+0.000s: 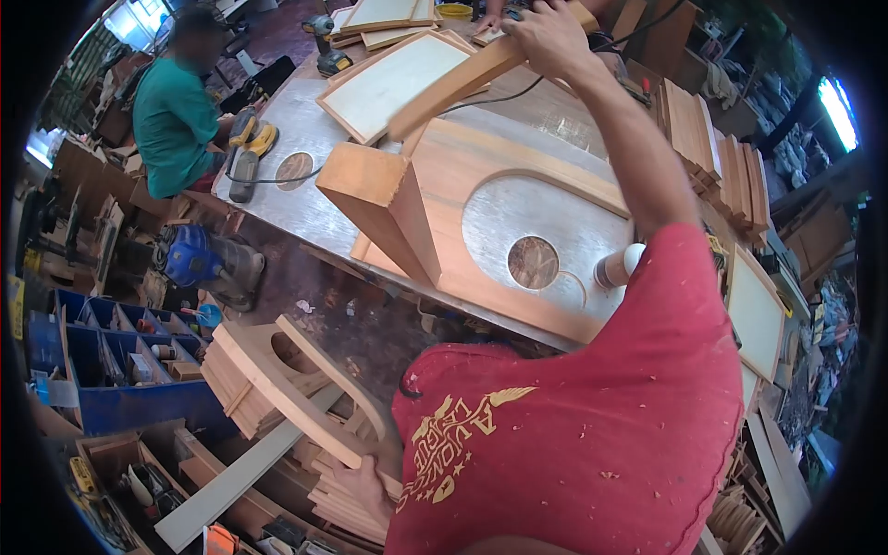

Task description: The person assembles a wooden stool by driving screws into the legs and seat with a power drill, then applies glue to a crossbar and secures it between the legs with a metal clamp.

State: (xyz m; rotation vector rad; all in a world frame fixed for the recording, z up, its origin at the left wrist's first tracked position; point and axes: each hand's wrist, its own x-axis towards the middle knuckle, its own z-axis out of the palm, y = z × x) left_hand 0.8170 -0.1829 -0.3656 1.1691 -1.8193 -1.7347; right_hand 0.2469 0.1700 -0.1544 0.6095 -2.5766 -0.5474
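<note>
My right hand (550,39) is raised over the far side of the table, its fingers closed round a long wooden piece (467,85). Down at the lower left, my left hand (366,485) grips the lower end of a curved wooden piece (287,400), beside a stack of wooden pieces (233,381). A tapering wooden block (379,199) rises in front of a wooden frame (453,222) with a rounded opening, lying on the metal-topped table (499,211). Near the opening's right edge is a brown bottle with a white cap (618,266).
A yellow sander (252,143), a cordless drill (327,46) and framed white panels (398,83) lie on the table. Another person in a green shirt (174,120) sits at the left. On the floor are a blue vacuum (205,264) and a blue divided bin (148,407).
</note>
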